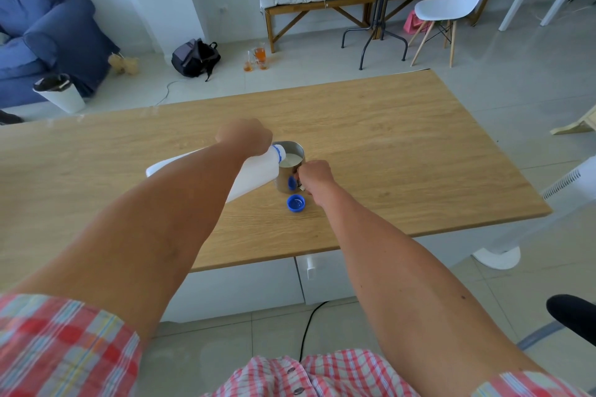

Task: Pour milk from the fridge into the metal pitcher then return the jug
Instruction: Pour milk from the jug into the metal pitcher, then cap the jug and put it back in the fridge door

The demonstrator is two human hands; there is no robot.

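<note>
Currently the left hand (244,135) grips the tipped white plastic milk jug (254,172), spout over the steel metal pitcher (290,171), whose handle the right hand (314,175) clasps. Milk is high inside; further tilt risks overflow. Round blue cap (296,203) lies just below the right hand.

Bright, soft daylight — wide-angle bowing, blurred edges
</note>
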